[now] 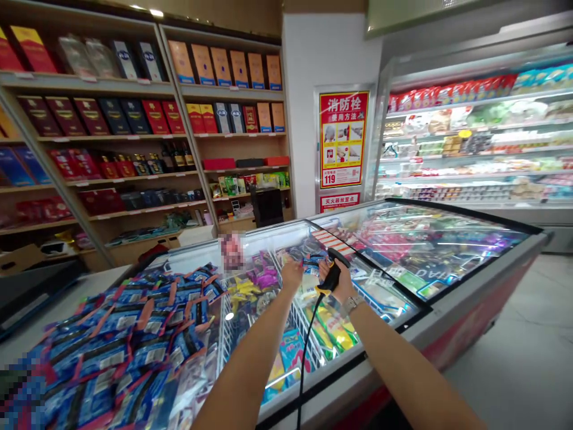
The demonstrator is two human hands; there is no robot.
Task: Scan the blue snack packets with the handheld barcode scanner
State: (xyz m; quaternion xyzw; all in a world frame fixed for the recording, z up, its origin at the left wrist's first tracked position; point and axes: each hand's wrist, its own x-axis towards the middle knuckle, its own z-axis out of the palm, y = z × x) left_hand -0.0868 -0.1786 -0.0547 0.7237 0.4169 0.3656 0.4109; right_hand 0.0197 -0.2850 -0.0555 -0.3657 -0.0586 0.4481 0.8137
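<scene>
My right hand (344,283) is wrapped around the grip of a black-and-yellow barcode scanner (332,276), its cable hanging down toward me. To its left, my left hand (292,273) is closed at the edge of a small blue packet (313,261), which sits between the two hands in front of the scanner. The left fingertips are small and partly hidden. Both hands are above a glass-topped chest freezer (380,328). On the freezer's left part lies a large pile of similar blue packets (147,334) with black bands and pink edges.
Under the glass, wire baskets hold yellow, purple and green packages (335,325). A dark flat device (38,292) stands on a counter at left. Shelves of boxed bottles (129,116) line the back wall, and a lit refrigerated display (483,137) stands at right.
</scene>
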